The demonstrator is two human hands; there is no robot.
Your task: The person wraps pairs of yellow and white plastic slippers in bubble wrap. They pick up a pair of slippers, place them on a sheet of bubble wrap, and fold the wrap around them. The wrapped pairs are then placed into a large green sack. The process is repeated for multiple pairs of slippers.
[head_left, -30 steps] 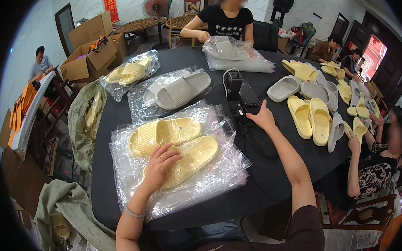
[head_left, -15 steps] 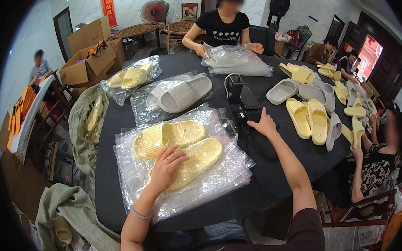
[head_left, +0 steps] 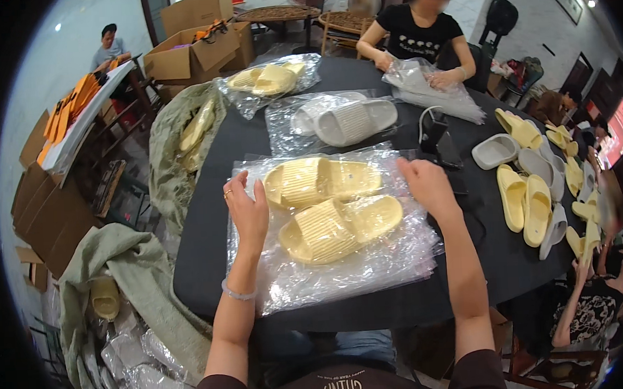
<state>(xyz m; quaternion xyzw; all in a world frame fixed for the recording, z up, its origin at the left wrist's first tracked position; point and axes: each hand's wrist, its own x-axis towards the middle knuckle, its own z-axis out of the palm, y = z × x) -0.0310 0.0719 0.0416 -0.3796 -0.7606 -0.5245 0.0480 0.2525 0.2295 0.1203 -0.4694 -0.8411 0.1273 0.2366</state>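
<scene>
Both my hands at the edges of a bagged pair of yellow slippers, dark round tabletop [head_left: 209, 256].

Left to right: my left hand [head_left: 247, 210] rests open, fingers up, on the left edge of the clear plastic bag [head_left: 344, 274]. Pale yellow slippers [head_left: 333, 207] lie inside, side by side, middle of the tabletop before me. My right hand [head_left: 429, 185] lies open, palm down, on the bag's right edge. Further right, loose yellow slippers [head_left: 527, 201] lie unbagged.
</scene>
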